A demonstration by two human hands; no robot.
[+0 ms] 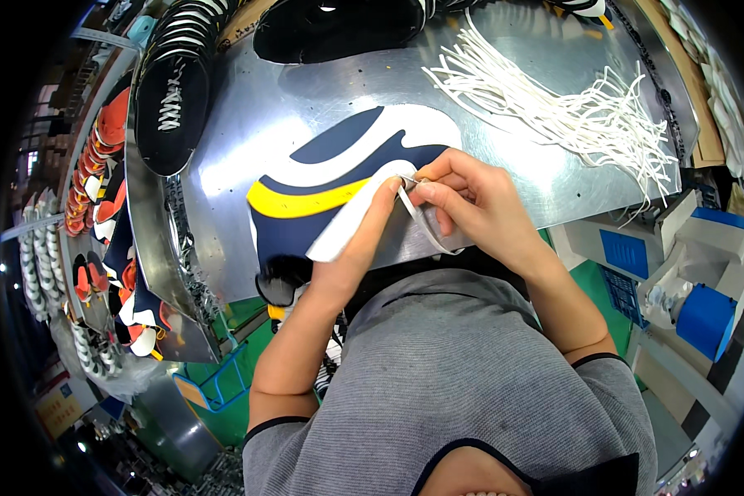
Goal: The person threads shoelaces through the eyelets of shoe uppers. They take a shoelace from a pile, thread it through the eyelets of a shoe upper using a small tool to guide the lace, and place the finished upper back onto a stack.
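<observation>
A shoe upper (318, 198) in navy, white and yellow leans across the near side of the metal table. My left hand (361, 236) is closed on its white part (339, 223), with the thumb pressed near the tip. My right hand (479, 202) pinches a small, thin metal tool (412, 179) against that same tip. What kind of tool it is cannot be made out. From between the two hands a white shoelace (422, 219) hangs in a loop toward my lap. My fingers partly hide the spot where lace and tool meet.
Loose white laces (554, 116) lie heaped at the table's (248, 91) right. A row of black uppers (169, 112) lines the left edge, and another black piece (339, 29) lies at the back. Racks of orange and white uppers (112, 120) stand left; a machine with blue parts (707, 318) is right.
</observation>
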